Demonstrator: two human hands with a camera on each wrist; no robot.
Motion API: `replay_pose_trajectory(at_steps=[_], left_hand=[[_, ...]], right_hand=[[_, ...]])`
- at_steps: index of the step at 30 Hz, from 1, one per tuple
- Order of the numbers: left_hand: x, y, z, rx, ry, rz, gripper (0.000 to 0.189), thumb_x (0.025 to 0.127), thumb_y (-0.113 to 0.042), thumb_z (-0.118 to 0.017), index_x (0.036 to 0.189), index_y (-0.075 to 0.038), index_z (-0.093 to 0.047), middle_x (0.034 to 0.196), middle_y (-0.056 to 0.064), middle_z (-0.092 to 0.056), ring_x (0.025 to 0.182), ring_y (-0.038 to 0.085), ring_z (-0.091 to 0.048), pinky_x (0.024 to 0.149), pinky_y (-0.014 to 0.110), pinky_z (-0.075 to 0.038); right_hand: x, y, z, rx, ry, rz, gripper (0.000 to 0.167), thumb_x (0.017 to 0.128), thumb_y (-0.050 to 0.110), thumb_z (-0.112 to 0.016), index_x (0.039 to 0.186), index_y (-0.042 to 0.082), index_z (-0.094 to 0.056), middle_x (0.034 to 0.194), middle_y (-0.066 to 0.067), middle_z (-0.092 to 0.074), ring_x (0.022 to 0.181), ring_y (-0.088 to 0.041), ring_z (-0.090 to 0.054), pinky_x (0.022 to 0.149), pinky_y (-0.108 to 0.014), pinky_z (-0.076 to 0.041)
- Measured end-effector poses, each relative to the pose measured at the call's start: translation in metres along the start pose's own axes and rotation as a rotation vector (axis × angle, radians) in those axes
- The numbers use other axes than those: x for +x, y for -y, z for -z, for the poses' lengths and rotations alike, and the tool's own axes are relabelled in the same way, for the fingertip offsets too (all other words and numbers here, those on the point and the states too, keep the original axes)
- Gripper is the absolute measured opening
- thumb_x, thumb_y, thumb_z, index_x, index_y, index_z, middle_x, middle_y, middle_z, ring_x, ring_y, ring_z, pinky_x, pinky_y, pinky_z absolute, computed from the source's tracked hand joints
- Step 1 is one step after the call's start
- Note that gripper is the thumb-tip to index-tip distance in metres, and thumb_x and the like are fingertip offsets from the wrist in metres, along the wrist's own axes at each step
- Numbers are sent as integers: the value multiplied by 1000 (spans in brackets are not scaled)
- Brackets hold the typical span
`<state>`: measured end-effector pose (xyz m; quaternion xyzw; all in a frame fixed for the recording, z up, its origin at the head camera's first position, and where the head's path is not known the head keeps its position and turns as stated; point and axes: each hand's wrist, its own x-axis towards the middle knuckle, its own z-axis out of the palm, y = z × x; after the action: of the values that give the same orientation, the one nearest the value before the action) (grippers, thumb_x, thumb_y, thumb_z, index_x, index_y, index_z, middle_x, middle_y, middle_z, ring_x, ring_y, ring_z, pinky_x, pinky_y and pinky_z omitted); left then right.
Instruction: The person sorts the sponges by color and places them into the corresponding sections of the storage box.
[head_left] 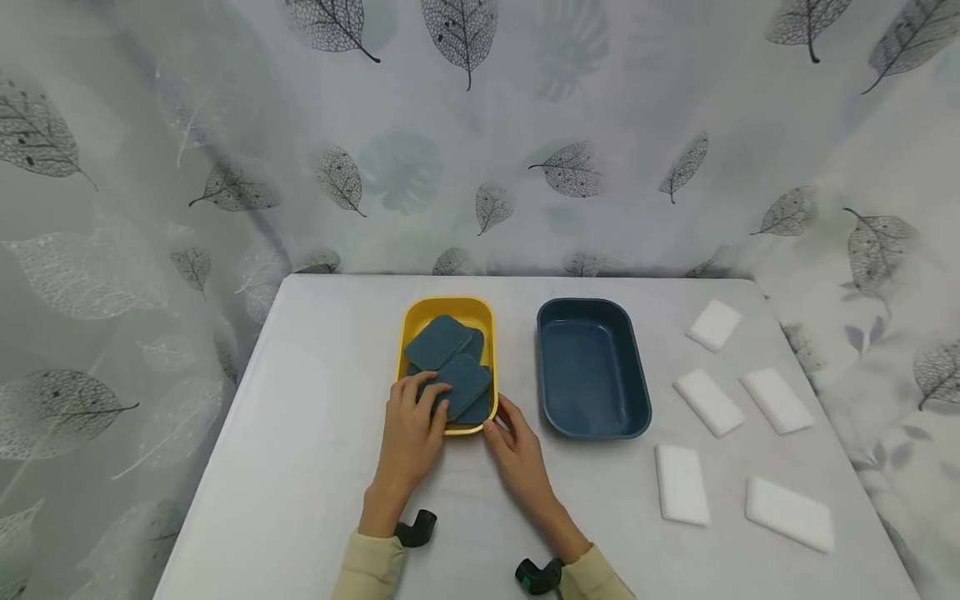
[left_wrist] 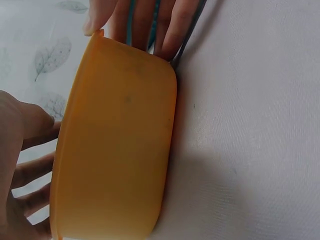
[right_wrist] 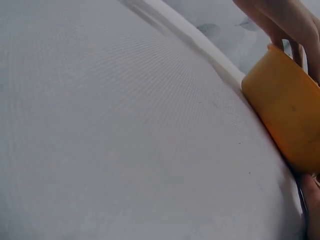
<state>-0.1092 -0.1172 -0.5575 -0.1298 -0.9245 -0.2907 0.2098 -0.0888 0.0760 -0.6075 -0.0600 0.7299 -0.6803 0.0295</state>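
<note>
Teal pads [head_left: 467,382] in tub [head_left: 480,315], head view only

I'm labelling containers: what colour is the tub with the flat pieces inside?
The tub is yellow, clearest in the head view.

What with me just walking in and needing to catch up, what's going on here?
A person's right hand grips the near right corner of a yellow, rounded-rectangular, plastic-looking tray, while their left hand reaches over its near left side, fingers at the flat, dark blue, round-cornered pieces piled inside. Whether it pinches one is unclear. To the right stands a dark blue tray of similar shape, untouched, and further right five white, block-shaped pieces lie spread on the white-covered table.
</note>
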Motion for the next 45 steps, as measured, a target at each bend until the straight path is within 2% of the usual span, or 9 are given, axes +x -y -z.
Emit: replay_pose_trajectory(at_steps=[6, 16, 19, 24, 28, 34, 38, 42, 45], left_hand=[[-1, -5, 0, -8, -55, -23, 15, 99, -11, -69, 114, -9, -74, 133, 14, -64, 126, 36, -53, 95, 53, -48], [-18, -41, -16, -296, -130, -33, 23, 98, 7, -63, 114, -7, -72, 129, 6, -69, 120, 24, -64, 98, 31, -54], [-26, -53, -23, -353, -102, -81, 27, 97, 8, -62, 116, -9, -72, 129, 5, -70, 120, 23, -66, 100, 27, -54], [-38, -71, -36, -417, 33, -107, 29, 98, 5, -63, 121, -11, -70, 130, 2, -69, 112, 16, -70, 94, 22, -57], [-44, -83, -44, -509, 191, -26, 29, 101, 0, -63, 128, -10, -67, 130, 1, -67, 101, 12, -69, 85, 21, -59], [-49, -94, -63, -803, 394, 186, 36, 105, -7, -59, 141, -7, -58, 134, 9, -66, 101, 14, -71, 83, 25, -62], [-49, -95, -78, -913, 376, 303, 42, 108, -12, -56, 150, -8, -49, 140, 16, -60, 107, 22, -68, 83, 26, -61], [-46, -93, -97, -916, 297, 344, 46, 111, -17, -52, 156, -12, -44, 146, 12, -52, 116, 17, -59, 88, 25, -60], [-37, -93, -111, -968, 254, 350, 45, 111, -18, -51, 156, -14, -45, 145, 12, -51, 119, 20, -57, 87, 27, -60]], right_hand=[[-5, 3, 4, -22, 18, -14, 56, 108, 33, -58, 160, 21, -41, 162, -6, -46, 150, -23, -47, 115, -25, -46], [-42, 20, 35, -82, -43, 116, 45, 110, 15, -54, 154, 12, -48, 155, -18, -54, 142, -31, -55, 110, -15, -46], [-55, 26, 47, -88, -75, 156, 43, 109, 7, -52, 152, 8, -51, 151, -22, -56, 139, -25, -59, 109, -17, -48], [-72, 31, 68, -101, -136, 199, 40, 107, -2, -50, 146, 5, -56, 143, -26, -61, 131, -13, -64, 108, -18, -50], [-82, 28, 84, -181, -220, 240, 40, 104, -9, -50, 141, 4, -61, 136, -23, -66, 125, -10, -65, 106, -17, -50], [-96, 19, 120, -484, -398, 273, 46, 98, -16, -56, 137, 5, -66, 134, -17, -69, 131, 0, -57, 111, -9, -39], [-105, 9, 149, -667, -475, 323, 44, 92, -17, -58, 131, 0, -68, 133, -22, -66, 136, -23, -55, 118, -11, -29], [-115, 1, 168, -860, -532, 310, 41, 85, -14, -60, 125, -7, -67, 133, -30, -62, 125, -52, -51, 115, -50, -37], [-122, -2, 177, -932, -585, 260, 42, 83, -10, -61, 125, -8, -65, 135, -34, -59, 124, -59, -48, 97, -73, -35]])
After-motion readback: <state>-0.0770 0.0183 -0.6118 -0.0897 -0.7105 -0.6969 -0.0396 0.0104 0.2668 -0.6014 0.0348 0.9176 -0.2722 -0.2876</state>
